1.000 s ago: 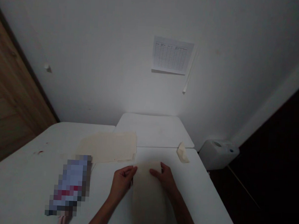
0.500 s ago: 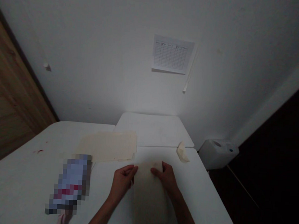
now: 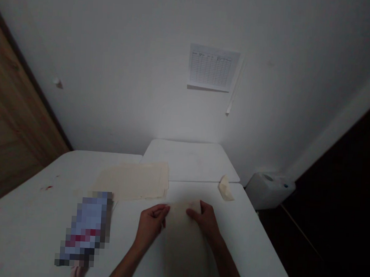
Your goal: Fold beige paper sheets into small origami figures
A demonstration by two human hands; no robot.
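A thin beige sheet point(image 3: 185, 242), long and narrow, lies before me on the white table; whether it is paper or cloth I cannot tell. My left hand point(image 3: 152, 225) pinches its upper left corner between thumb and fingers. At the upper right, my right hand point(image 3: 208, 220) grips the edge, thumb on top and fingers underneath. Behind my left hand lies a flat stack of similar beige sheets point(image 3: 136, 179). A small crumpled beige piece point(image 3: 226, 188) rests beyond my right hand.
A pixelated bluish packet point(image 3: 85, 226) lies to the left, with a pinkish thing point(image 3: 78, 272) below it. The white table point(image 3: 19, 225) meets the wall at the back. A printed chart point(image 3: 212, 69) hangs there. A white plastic container point(image 3: 267, 190) stands off the table's right edge.
Almost nothing differs. Both hands keep their hold at the sheet's upper corners, shifted only very slightly.
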